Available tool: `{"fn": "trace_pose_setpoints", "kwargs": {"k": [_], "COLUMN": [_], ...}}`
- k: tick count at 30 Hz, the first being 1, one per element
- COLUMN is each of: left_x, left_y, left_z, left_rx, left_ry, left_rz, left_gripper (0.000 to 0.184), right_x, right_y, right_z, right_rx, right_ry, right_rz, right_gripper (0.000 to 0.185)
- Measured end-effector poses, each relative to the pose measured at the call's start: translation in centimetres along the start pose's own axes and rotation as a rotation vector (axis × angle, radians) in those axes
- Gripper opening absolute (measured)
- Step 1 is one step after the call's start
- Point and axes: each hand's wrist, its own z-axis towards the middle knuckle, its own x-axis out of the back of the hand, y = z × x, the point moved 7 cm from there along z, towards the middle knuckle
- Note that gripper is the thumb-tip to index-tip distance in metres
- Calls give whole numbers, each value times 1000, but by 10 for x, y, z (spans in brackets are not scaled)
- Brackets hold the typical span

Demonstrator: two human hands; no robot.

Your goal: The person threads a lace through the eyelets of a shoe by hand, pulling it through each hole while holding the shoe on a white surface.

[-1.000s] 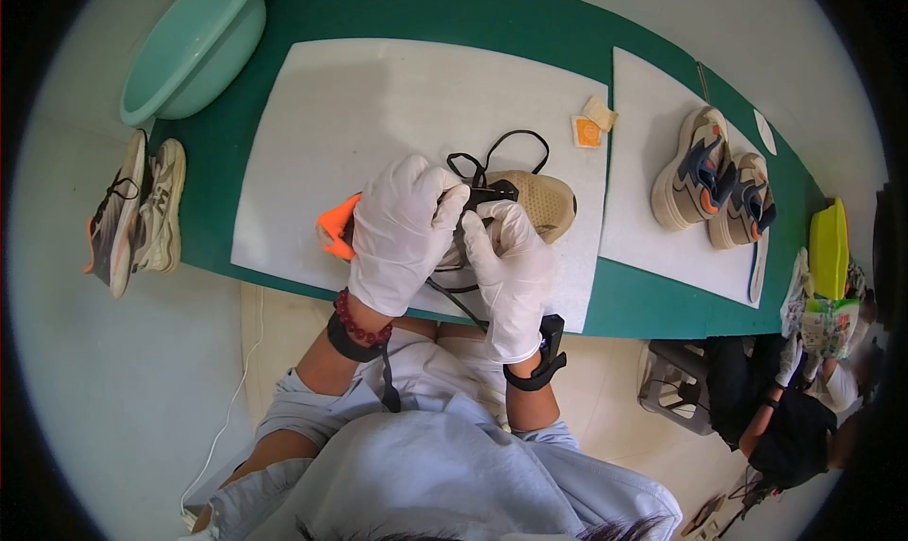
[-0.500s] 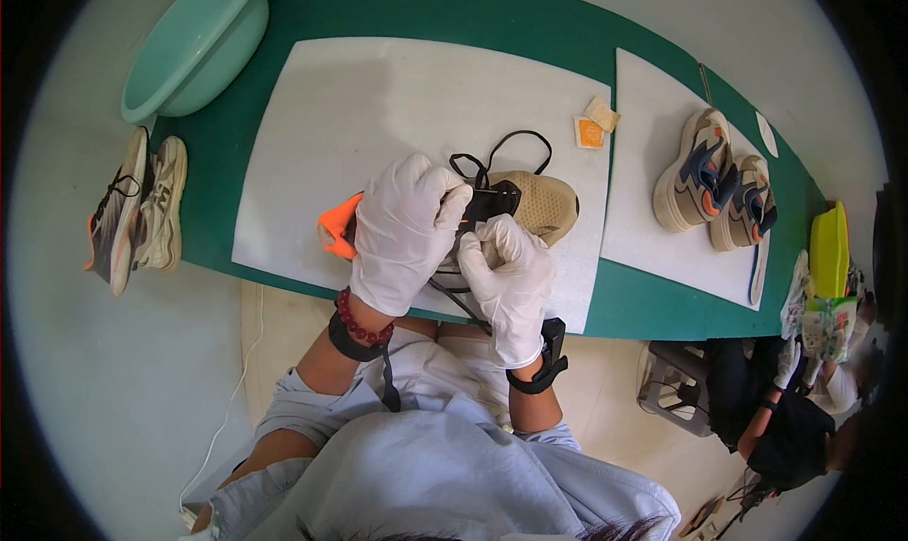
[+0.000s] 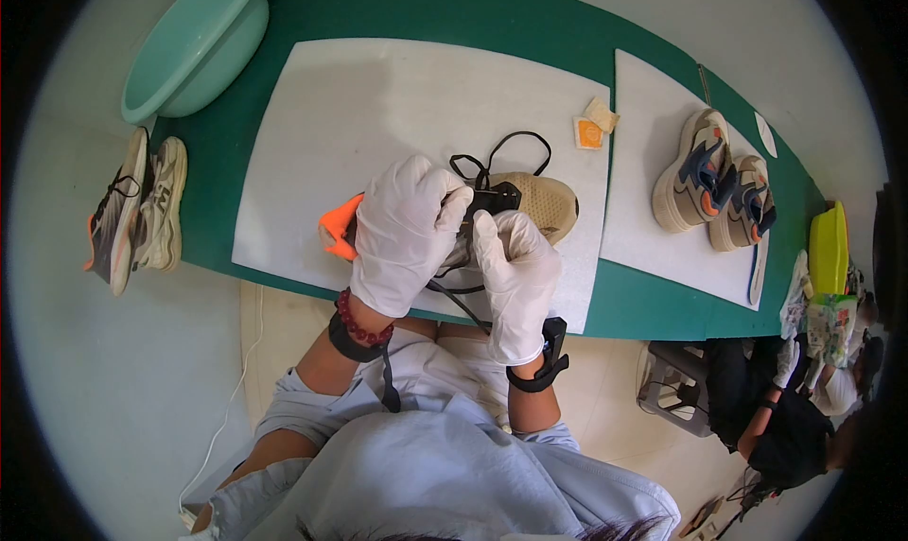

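Note:
A sneaker with a beige mesh toe pointing right lies on the white mat under both my hands. Its heel end shows an orange patch. A black shoelace loops up behind the shoe, and more dark lace hangs at its near side. My left hand, in a white glove, is closed over the middle of the shoe; what its curled fingers grip is hidden. Close beside it, my gloved right hand has its thumb and bent fingers pinched together at the shoe's near side, their contents hidden too.
The white mat covers the green table. A pair of sneakers stands on a second mat at right. Orange and beige packets lie nearby. At left are a teal basin and another pair of shoes. Another person sits at right.
My right hand has moved slightly to the right along the shoe, and its thumb now points up more. My left hand and the shoe have stayed nearly where they were.

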Motion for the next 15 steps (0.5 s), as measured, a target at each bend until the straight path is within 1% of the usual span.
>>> {"fn": "trace_pose_setpoints", "kwargs": {"k": [2, 5, 9, 15], "left_x": [0, -2, 1, 0], "left_y": [0, -2, 2, 1], "left_z": [0, 0, 2, 2], "left_rx": [6, 9, 13, 26], "left_ry": [0, -2, 0, -3], "left_rz": [-15, -10, -23, -25], "left_gripper": [14, 15, 11, 11], "right_x": [1, -2, -2, -3], "right_y": [-12, -7, -9, -14], "right_z": [2, 2, 3, 2], "right_rx": [-22, 45, 105, 181], "right_ry": [43, 72, 60, 8], "right_rz": [-77, -129, -211, -251], "right_gripper": [23, 20, 16, 17]}}
